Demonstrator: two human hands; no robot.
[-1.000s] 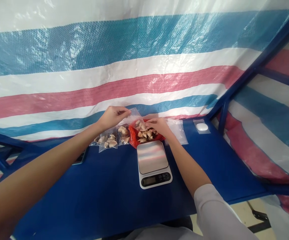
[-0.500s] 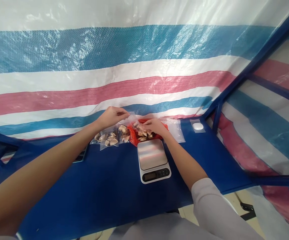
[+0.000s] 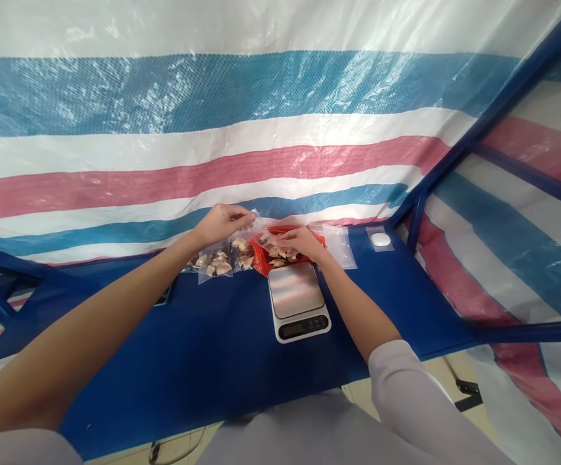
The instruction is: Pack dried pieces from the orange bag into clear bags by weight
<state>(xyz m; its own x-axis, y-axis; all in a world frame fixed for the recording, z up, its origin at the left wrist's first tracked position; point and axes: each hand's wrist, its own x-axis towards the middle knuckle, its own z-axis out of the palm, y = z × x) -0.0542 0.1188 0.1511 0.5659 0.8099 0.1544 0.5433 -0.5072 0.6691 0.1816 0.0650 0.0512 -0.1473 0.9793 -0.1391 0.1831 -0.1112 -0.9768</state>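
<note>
My left hand [image 3: 222, 223] pinches the top edge of a small clear plastic bag [image 3: 256, 227] held above the far side of the blue table [image 3: 203, 349]. My right hand [image 3: 300, 242] is closed on pale shell-like pieces at that bag's mouth, just over a red bag [image 3: 261, 261] full of the same pieces. In front of the red bag stands a white kitchen scale [image 3: 300, 303] with a bare steel plate. Left of the red bag lie filled clear packets [image 3: 215, 266].
Empty clear bags [image 3: 341, 247] lie right of the red bag, and a small white object [image 3: 380, 239] sits further right. A dark phone [image 3: 163, 297] lies under my left arm. A striped tarp wall [image 3: 261, 129] and a blue frame [image 3: 484, 123] close off the back and right.
The view has shifted a little, so everything sits higher in the picture. Both hands stay at the clear bag over the red bag, with hardly any movement.
</note>
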